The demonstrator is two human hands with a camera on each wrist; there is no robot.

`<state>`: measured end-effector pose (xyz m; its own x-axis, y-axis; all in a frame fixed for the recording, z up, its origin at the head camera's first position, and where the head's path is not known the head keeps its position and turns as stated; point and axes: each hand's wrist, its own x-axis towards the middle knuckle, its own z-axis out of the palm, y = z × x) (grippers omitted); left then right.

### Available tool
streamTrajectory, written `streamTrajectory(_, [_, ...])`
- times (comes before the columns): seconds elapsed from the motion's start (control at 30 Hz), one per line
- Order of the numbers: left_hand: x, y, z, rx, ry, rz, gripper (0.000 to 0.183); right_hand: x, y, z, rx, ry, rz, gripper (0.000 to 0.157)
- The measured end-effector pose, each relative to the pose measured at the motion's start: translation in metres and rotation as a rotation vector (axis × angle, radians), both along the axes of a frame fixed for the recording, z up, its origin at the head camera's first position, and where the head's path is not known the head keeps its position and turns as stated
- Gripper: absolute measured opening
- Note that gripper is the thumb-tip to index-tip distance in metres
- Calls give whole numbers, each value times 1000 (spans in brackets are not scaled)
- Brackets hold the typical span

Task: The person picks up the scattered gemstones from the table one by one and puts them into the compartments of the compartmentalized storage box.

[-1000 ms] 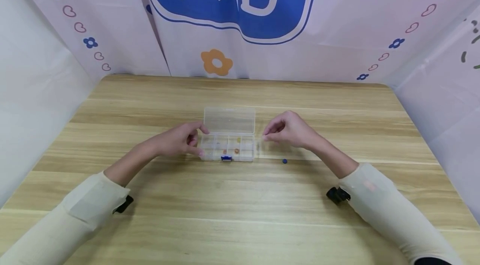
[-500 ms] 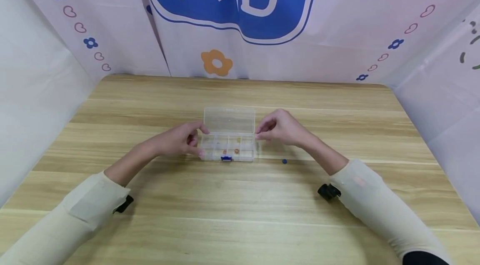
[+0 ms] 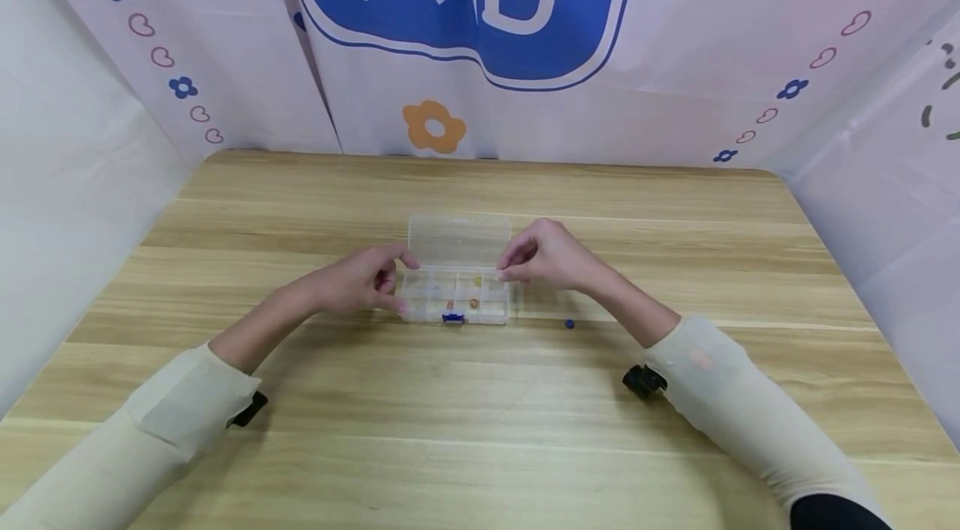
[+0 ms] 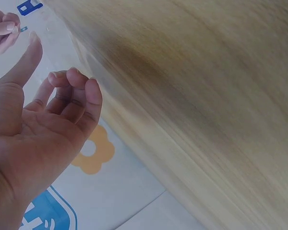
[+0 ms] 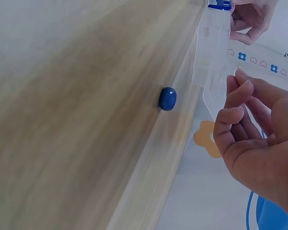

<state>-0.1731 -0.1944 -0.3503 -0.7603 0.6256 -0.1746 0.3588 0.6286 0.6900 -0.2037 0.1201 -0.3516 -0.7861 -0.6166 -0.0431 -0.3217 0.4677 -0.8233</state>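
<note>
A clear plastic compartment box [image 3: 492, 317] with a blue latch lies on the table, lid [image 3: 459, 241] raised at the back. My left hand [image 3: 352, 280] holds its left end, thumb at the front corner and index finger at the back. My right hand [image 3: 551, 255] is over the box's right end, thumb and finger pinched together. A small light-blue piece [image 4: 23, 29] shows right at those fingertips in the left wrist view. Inside the box lie a yellow bead [image 3: 477, 282] and an orange bead [image 3: 473, 303]. A dark blue bead [image 5: 168, 98] sits on the table, below my right hand.
The wooden table [image 3: 420, 430] reaches back to a white printed cloth [image 3: 600, 126] hung behind it. White sheeting [image 3: 75, 138] closes off both sides. Each sleeve [image 3: 176, 401] has a black camera mount [image 3: 645, 381] at the cuff.
My right hand has moved left, from beside the box to over its right end, fingertips still pinched. My left hand and the box have stayed in place.
</note>
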Motion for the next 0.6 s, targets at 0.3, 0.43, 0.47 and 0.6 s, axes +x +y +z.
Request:
streamTrajectory(0.3, [0, -1, 0, 2, -9, -3, 51, -3, -2, -1, 25, -12, 7, 4])
streamTrajectory(0.43, [1, 0, 0, 0, -6, 0, 51, -2, 0, 1, 25, -9, 5, 5])
streamTrajectory(0.47, [1, 0, 0, 1, -6, 1, 52, -2, 1, 2, 25, -5, 3, 5])
streamTrajectory(0.6, [1, 0, 1, 6, -9, 1, 52, 1, 7, 4, 31, 20, -9, 7])
